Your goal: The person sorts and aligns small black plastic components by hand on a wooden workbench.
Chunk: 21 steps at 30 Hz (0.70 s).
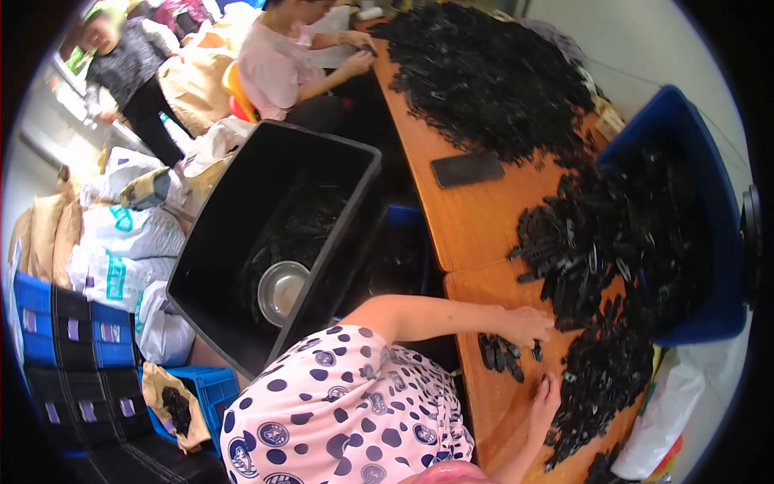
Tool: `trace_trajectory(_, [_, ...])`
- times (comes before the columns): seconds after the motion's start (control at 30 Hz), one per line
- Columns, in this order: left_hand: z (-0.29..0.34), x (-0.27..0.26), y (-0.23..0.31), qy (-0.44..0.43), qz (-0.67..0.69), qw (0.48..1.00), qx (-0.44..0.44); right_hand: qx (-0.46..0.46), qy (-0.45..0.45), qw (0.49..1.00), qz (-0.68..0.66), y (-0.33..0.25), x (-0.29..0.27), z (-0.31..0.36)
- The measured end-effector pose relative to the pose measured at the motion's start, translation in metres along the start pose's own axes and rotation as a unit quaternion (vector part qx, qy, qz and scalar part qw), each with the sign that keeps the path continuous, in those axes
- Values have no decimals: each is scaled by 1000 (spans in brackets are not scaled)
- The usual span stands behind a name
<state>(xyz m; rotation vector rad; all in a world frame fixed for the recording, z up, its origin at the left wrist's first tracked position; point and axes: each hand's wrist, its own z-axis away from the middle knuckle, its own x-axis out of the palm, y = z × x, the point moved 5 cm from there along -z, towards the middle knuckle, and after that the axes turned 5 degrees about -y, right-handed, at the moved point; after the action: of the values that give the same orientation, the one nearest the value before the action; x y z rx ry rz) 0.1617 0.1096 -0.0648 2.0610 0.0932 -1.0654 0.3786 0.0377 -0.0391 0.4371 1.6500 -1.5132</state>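
My left hand (526, 326) is over the wooden table at the edge of a heap, its fingers closed on a small black plastic piece (538, 350). Closer to me, my right hand (547, 394) rests by the table with its fingers partly apart; I see nothing in it. A short row of black plastic pieces (501, 356) lies on the bare wood beside my left hand. To the right of both hands spreads a loose heap of similar black parts (601, 379). Their exact kind is too small to make out.
A blue bin (709, 310) lies tipped at the right, black parts spilling out. Farther up the wooden table (476, 230) are a dark phone (468, 169) and a large black heap (492, 73). A big black tub (218, 218) holds a metal bowl (282, 292). Two other people are beyond.
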Motion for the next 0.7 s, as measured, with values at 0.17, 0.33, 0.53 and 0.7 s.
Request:
trace_trajectory(0.17, [11, -35, 9, 25, -5, 1000, 16, 18, -40, 996, 73, 13, 12, -19])
trace_trajectory(0.33, [19, -40, -11, -20, 33, 998, -57, -5, 19, 1000, 23, -15, -1, -30])
trace_trajectory(0.53, [10, -38, -9, -31, 28, 998, -40, -39, 69, 966, 247, -41, -21, -24])
trace_trajectory(0.7, [10, -35, -8, -28, 32, 998, -38, 8, 61, 992, 113, -36, -12, -32])
